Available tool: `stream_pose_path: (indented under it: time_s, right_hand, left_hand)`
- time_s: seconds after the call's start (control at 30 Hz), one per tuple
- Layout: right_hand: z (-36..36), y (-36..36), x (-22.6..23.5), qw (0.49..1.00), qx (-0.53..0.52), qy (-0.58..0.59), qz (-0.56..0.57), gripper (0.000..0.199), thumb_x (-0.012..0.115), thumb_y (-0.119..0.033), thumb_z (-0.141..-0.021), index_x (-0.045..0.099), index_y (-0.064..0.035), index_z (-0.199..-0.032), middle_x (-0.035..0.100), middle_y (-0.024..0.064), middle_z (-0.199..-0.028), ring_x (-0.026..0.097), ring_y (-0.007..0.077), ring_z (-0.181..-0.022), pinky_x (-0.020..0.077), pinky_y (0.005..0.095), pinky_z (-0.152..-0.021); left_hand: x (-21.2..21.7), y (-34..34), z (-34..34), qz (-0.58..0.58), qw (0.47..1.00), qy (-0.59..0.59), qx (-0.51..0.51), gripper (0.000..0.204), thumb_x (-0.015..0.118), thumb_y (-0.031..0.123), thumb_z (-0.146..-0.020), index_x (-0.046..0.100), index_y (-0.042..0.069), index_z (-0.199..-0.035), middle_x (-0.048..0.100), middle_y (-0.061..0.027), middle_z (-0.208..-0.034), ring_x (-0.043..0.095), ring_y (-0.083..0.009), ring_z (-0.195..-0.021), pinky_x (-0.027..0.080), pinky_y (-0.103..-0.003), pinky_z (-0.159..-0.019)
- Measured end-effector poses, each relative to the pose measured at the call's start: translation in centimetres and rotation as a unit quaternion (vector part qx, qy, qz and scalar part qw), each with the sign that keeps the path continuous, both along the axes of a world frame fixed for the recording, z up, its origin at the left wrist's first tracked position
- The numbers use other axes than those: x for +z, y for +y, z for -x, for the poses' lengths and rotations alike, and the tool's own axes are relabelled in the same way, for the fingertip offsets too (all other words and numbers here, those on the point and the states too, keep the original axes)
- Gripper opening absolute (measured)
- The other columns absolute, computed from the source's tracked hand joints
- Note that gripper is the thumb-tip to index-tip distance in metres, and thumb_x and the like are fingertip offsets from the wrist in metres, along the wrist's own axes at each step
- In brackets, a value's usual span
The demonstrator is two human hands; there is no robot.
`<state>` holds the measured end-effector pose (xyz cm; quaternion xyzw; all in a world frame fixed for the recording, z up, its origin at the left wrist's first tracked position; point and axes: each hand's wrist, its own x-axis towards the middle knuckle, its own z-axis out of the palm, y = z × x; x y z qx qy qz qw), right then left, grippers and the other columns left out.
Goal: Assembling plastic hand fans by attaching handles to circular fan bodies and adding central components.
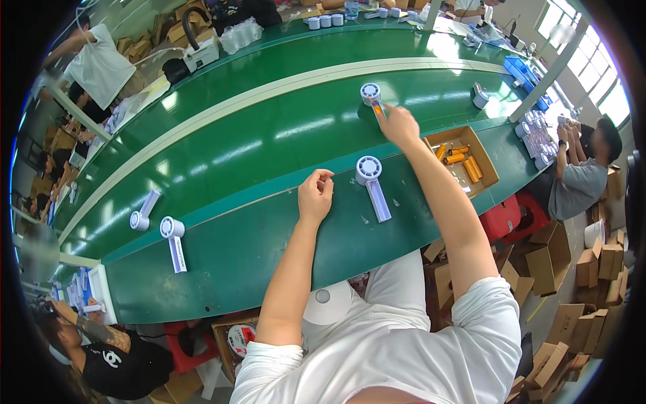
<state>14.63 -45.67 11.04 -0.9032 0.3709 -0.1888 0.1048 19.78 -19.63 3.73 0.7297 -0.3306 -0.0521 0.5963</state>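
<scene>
My right hand (400, 126) reaches forward over the green belt, fingers closed on the handle of a handheld fan (370, 91). Something orange, like a battery cell, shows in that fan's handle. Resting at the near strip of the table, my left hand (316, 195) has its fingers curled together, with nothing visible in them. Just right of it lies another pale purple handheld fan (369, 170), its open handle pointing toward me. Beside my right forearm stands a cardboard box (486, 151) holding several orange cylindrical batteries (473, 168).
Two more fans lie to the left, one fan (140, 220) on the belt and another fan (172, 229) nearer me. Farther right on the belt is a fan (480, 96). A co-worker (585, 161) sits at right beside a tray of fan parts (538, 138); another person (101, 343) is at lower left.
</scene>
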Motion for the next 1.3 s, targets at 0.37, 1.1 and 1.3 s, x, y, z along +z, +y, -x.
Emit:
stream_pose_path:
  time_s: [0.37, 1.1, 1.3]
  right_hand:
    - [16.7, -4.7, 0.4, 0.968, 0.174, 0.090, 0.157, 0.021, 0.059, -0.012, -0.081, 0.073, -0.0107, -0.096, 0.065, 0.0090, -0.116, 0.056, 0.0284, -0.112, 0.0445, 0.0411, -0.099]
    - [23.6, 8.6, 4.2, 0.770, 0.167, -0.429, -0.441, 0.030, 0.044, -0.021, -0.104, 0.046, 0.0005, -0.125, 0.059, 0.0085, -0.090, 0.060, 0.0148, -0.078, 0.0535, 0.0283, -0.068]
    - [25.7, 12.7, 2.3, 0.688, 0.156, -0.435, -0.560, 0.028, 0.042, -0.022, -0.104, 0.045, -0.0015, -0.122, 0.057, 0.0088, -0.092, 0.059, 0.0146, -0.077, 0.0544, 0.0283, -0.064]
  left_hand:
    - [-0.8, -0.1, -0.5, 0.009, 1.000, 0.011, -0.010, 0.014, 0.059, 0.015, -0.090, 0.064, 0.004, -0.097, 0.063, -0.0057, -0.069, 0.059, -0.0122, -0.056, 0.047, -0.027, -0.055]
    - [1.5, 2.9, 12.4, -0.231, 0.923, -0.297, -0.084, 0.034, 0.074, 0.030, -0.081, 0.065, 0.011, -0.107, 0.065, -0.0076, -0.081, 0.063, -0.0261, -0.067, 0.049, -0.039, -0.059]
    - [2.6, 8.7, 18.1, -0.122, 0.972, -0.189, -0.063, 0.048, 0.076, 0.018, -0.078, 0.058, 0.007, -0.121, 0.063, -0.0042, -0.080, 0.055, -0.0183, -0.056, 0.046, -0.032, -0.053]
